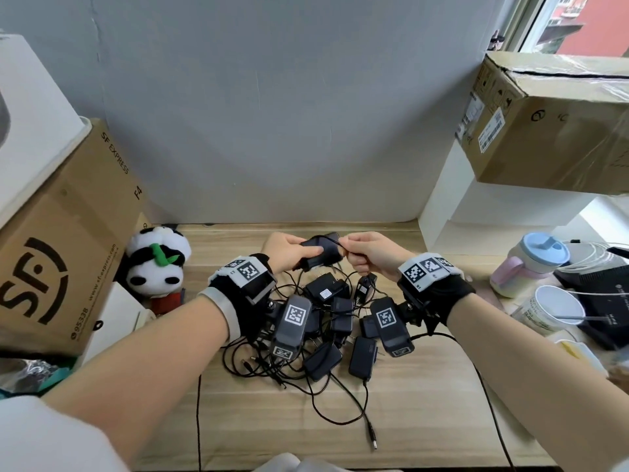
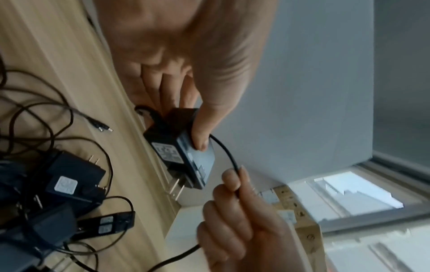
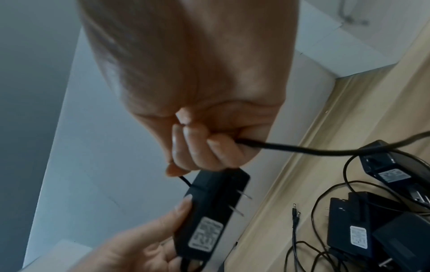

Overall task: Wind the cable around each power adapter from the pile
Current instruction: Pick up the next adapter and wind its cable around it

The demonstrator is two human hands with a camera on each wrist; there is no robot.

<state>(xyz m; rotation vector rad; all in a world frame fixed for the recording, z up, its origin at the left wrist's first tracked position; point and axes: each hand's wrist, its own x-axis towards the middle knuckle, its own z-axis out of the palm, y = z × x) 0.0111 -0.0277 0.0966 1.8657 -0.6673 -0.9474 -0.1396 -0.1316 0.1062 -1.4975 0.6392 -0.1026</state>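
Observation:
My left hand (image 1: pixel 295 249) grips a black power adapter (image 1: pixel 323 251) above the far side of the table, thumb on its top face (image 2: pixel 202 128). The adapter's two plug prongs (image 3: pixel 242 204) point toward the table. My right hand (image 1: pixel 363 253) is closed in a fist round the adapter's thin black cable (image 2: pixel 229 156), just to the right of the adapter (image 3: pixel 209 211). The cable (image 3: pixel 302 150) trails from the fist down to the pile. The pile of black adapters and tangled cables (image 1: pixel 337 328) lies on the wooden table (image 1: pixel 425 403) below both wrists.
A panda plush (image 1: pixel 158 264) and an SF Express carton (image 1: pixel 61 253) stand at the left. A taped carton (image 1: pixel 551 120) sits on a white shelf at the right. Cups (image 1: pixel 531 264) and a black device (image 1: pixel 599 284) crowd the right edge. One loose cable end (image 1: pixel 372 437) reaches toward the front edge.

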